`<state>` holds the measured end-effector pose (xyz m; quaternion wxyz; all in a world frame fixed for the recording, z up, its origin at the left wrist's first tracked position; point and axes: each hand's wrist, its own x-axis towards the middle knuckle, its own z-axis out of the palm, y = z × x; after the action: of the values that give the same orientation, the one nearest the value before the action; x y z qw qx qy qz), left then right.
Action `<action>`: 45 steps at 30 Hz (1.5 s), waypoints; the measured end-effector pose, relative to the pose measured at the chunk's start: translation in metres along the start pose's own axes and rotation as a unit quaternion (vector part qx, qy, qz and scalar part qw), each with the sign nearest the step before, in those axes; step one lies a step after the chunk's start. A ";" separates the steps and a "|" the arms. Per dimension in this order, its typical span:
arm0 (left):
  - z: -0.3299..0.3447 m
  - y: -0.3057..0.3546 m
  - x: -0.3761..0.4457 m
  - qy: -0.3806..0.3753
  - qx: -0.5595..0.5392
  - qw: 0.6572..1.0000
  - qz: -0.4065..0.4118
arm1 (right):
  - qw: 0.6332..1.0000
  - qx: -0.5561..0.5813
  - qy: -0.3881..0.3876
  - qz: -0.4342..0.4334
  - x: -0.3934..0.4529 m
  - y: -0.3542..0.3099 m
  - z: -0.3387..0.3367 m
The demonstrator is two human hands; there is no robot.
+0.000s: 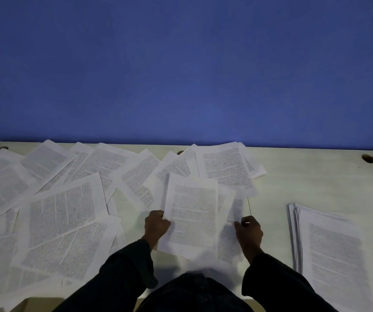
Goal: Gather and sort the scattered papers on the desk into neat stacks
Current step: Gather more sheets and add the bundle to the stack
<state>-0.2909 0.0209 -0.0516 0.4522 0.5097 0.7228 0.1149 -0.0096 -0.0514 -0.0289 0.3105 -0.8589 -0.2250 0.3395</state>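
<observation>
Two hands on one bundle: our left hand pinches the sheets at their left edge, and our right hand grips the right edge, low over the desk. Loose papers sprawl left, overlapping, while a stack lies well apart on the right.

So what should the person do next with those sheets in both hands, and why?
Probably carry the held sheets right onto the stack. The left hand and right hand already grip their edges, the stack is the only gathered pile, and many loose pages still lie scattered.
</observation>
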 end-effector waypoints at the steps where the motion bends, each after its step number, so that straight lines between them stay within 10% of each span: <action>1: 0.002 0.001 -0.001 -0.002 0.009 1.000 0.005 | 1.000 0.015 -0.009 0.009 0.003 0.002 0.001; 10: 0.023 0.024 -0.006 -0.218 -0.037 0.975 0.010 | 0.972 0.131 -0.191 0.049 0.003 0.002 0.018; 16: -0.003 0.022 0.013 0.100 -0.051 0.989 -0.100 | 0.949 0.181 -0.247 0.072 0.019 0.022 -0.003; 22: -0.027 0.047 0.023 -0.009 -0.330 0.931 -0.157 | 0.928 0.182 -0.323 0.048 0.024 0.028 -0.015; 28: -0.064 0.079 0.027 0.215 -0.034 0.973 -0.073 | 0.931 0.120 -0.346 0.005 0.025 0.013 -0.028; 32: -0.095 0.078 0.053 0.170 -0.211 0.961 -0.057 | 0.929 0.155 -0.336 0.018 0.024 0.009 -0.033; 45: -0.038 0.002 0.012 0.003 -0.124 0.991 -0.048 | 0.897 0.258 -0.335 0.127 0.003 0.008 0.008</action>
<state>-0.3197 0.0428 -0.0357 0.5151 0.4137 0.7280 0.1833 -0.0118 -0.0525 -0.0402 0.3819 -0.6052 -0.1089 0.6900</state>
